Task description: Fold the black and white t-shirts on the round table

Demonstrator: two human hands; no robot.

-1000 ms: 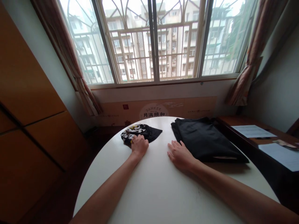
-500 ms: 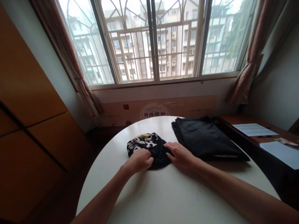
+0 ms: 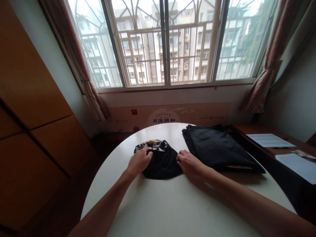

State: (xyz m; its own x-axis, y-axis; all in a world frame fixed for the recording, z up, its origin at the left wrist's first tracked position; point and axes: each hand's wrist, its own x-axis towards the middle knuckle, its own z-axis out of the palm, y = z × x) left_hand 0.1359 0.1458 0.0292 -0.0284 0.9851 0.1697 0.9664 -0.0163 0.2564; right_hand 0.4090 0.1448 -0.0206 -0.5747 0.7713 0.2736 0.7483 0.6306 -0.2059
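Note:
A black garment with a white and yellow print (image 3: 161,164) lies bunched on the round white table (image 3: 111,177), with the print showing along its far side. My left hand (image 3: 139,162) rests on its left side, fingers curled over the cloth. My right hand (image 3: 191,164) holds its right corner between the fingertips. A folded black cloth (image 3: 217,148) lies just beyond my right hand, not touching it.
A wooden desk (image 3: 259,146) with sheets of paper (image 3: 270,140) stands beyond the table at the right. A wooden cabinet (image 3: 37,82) fills the left side. Behind the table are a printed board, a wall and a barred window with curtains.
The printed garment has shifted toward me and to the right, and now lies more spread out. Both hands have closed in on its sides. The folded black cloth has not moved.

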